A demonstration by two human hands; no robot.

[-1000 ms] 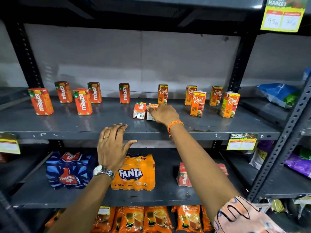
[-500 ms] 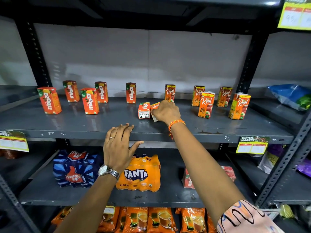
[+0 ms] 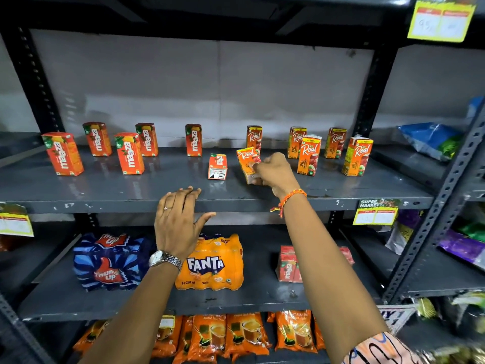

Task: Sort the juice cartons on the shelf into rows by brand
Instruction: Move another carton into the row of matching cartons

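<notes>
Raised since the earlier frame: one orange Real juice carton [image 3: 248, 164], formerly lying flat, now tilted nearly upright in the right hand [image 3: 275, 172], grip clenched around its lower end. Dark grey metal shelf [image 3: 105, 190], left to right: five upright red-orange Maaza cartons [image 3: 63, 153]; left hand [image 3: 177, 219], grip released, fingers spread at the front edge; one toppled Maaza carton [image 3: 217, 166]; held carton; five upright Real cartons [image 3: 308, 155].
</notes>
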